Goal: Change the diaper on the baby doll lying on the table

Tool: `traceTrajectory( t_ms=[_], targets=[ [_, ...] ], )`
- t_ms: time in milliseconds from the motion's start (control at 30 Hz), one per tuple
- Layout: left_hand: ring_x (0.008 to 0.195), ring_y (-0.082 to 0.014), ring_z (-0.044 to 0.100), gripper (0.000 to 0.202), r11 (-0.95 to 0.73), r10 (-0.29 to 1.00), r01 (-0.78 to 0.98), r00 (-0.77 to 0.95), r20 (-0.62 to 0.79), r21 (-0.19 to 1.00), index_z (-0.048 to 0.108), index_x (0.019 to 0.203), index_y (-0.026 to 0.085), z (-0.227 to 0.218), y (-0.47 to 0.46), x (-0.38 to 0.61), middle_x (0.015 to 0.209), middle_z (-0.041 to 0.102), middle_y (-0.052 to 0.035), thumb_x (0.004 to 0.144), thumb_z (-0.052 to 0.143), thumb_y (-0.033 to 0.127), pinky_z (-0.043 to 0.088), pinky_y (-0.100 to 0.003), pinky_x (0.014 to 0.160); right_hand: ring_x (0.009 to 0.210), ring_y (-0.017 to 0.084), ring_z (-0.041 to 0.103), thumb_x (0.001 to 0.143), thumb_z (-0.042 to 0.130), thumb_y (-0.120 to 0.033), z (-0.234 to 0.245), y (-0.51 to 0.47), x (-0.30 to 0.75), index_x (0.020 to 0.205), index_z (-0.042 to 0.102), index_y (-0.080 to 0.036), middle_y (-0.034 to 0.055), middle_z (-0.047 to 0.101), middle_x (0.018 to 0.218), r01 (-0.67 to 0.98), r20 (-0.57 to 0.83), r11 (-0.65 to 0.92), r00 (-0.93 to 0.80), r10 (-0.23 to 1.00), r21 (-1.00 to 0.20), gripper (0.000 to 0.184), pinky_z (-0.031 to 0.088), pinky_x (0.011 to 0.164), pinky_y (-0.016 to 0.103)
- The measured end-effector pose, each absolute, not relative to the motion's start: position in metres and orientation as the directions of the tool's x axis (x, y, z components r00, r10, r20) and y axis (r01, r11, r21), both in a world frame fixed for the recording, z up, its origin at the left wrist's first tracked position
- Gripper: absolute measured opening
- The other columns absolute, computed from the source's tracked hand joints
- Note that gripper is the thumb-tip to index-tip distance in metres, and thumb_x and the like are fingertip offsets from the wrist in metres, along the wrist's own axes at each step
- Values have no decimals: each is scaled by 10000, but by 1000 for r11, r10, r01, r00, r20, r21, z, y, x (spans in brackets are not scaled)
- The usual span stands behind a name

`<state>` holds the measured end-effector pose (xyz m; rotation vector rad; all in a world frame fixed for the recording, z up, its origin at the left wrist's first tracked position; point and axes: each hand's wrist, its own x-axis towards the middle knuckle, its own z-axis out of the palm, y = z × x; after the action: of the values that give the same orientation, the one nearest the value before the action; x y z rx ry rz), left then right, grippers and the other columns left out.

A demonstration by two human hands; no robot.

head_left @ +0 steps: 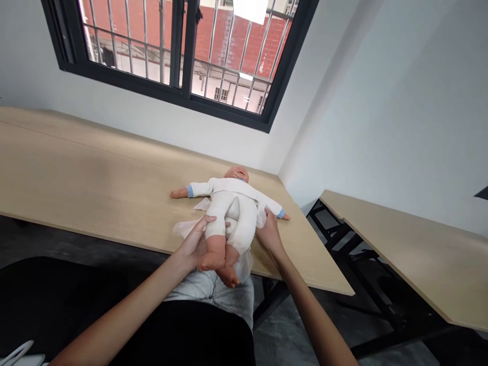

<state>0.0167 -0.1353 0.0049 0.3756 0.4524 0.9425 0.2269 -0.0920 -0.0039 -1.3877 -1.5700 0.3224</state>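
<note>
A baby doll in a white outfit with blue cuffs lies on its back on the wooden table, head toward the wall and bare feet toward me. My left hand is closed round the doll's leg on the left, thumb on top and a fingertip showing between the legs. At the doll's other side, my right hand pinches the edge of a thin, see-through white sheet; its fingers are partly hidden. More of this sheet sticks out under the doll on the left and hangs below its feet.
A second wooden table with black legs stands at the right, a gap apart. Behind the doll are a white wall and a dark-framed barred window. A black chair seat is at lower left, beside a white cable.
</note>
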Motion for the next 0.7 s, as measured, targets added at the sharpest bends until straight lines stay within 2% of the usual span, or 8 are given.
traceTrajectory(
  t_ms=[67, 100, 200, 300, 400, 533, 633, 700],
  targets=[
    [737, -250, 680, 306, 556, 827, -685, 515, -226, 471, 623, 993, 108, 8, -132, 13, 783, 704, -115, 839, 519, 351, 538, -376, 769, 1267, 333, 390, 722, 629, -328, -10, -108, 224, 1357, 403, -71, 213, 431, 1359, 684, 543, 297, 172, 822, -666, 721, 328, 1064, 460],
    [771, -270, 684, 353, 568, 818, -677, 529, -228, 467, 618, 1028, 107, 10, -129, 11, 806, 706, -126, 846, 513, 391, 536, -401, 781, 1261, 333, 389, 738, 608, -329, -12, -117, 221, 1379, 370, -68, 219, 417, 1360, 701, 554, 296, 169, 815, -649, 731, 325, 1062, 463],
    [852, -327, 681, 512, 580, 801, -657, 568, -190, 481, 594, 1124, 81, 16, -118, 8, 870, 705, -163, 878, 440, 504, 526, -470, 802, 1175, 323, 462, 764, 564, -325, -17, -140, 209, 1339, 420, -108, 194, 500, 1269, 718, 570, 312, 143, 809, -623, 632, 368, 1012, 473],
    [904, -340, 672, 555, 581, 786, -658, 606, -122, 480, 579, 1154, 71, 23, -104, 10, 908, 704, -171, 907, 384, 527, 520, -477, 823, 1116, 298, 529, 790, 546, -323, -21, -151, 199, 1347, 411, -192, 137, 555, 1254, 645, 527, 355, 87, 846, -677, 588, 429, 948, 437],
    [949, -324, 666, 462, 610, 756, -634, 645, -110, 476, 557, 1177, 90, 29, -92, 14, 951, 704, -144, 917, 415, 446, 524, -443, 834, 1156, 298, 528, 796, 534, -315, -26, -152, 197, 1422, 320, -236, 106, 531, 1327, 623, 493, 371, 29, 869, -689, 666, 435, 945, 420],
    [972, -304, 666, 352, 589, 755, -612, 649, -89, 529, 509, 1217, 101, 35, -78, 18, 992, 697, -127, 907, 457, 260, 521, -417, 858, 1198, 327, 506, 796, 528, -329, -33, -150, 204, 1486, 202, -190, 137, 518, 1343, 685, 474, 346, 0, 880, -642, 775, 417, 959, 448],
    [924, -309, 683, 377, 575, 738, -574, 672, -65, 583, 483, 1241, 79, 34, -68, 17, 990, 691, -153, 884, 467, 199, 524, -439, 851, 1177, 340, 520, 785, 545, -343, -33, -151, 209, 1499, 162, -172, 149, 527, 1331, 722, 460, 335, -26, 888, -605, 828, 429, 932, 459],
    [831, -303, 701, 396, 578, 736, -536, 668, -109, 615, 473, 1241, 53, 31, -61, 14, 963, 692, -176, 866, 489, 178, 550, -433, 792, 1175, 342, 520, 788, 542, -346, -32, -153, 211, 1501, 155, -187, 142, 509, 1355, 748, 450, 327, -42, 892, -578, 827, 424, 932, 466]
  ],
)
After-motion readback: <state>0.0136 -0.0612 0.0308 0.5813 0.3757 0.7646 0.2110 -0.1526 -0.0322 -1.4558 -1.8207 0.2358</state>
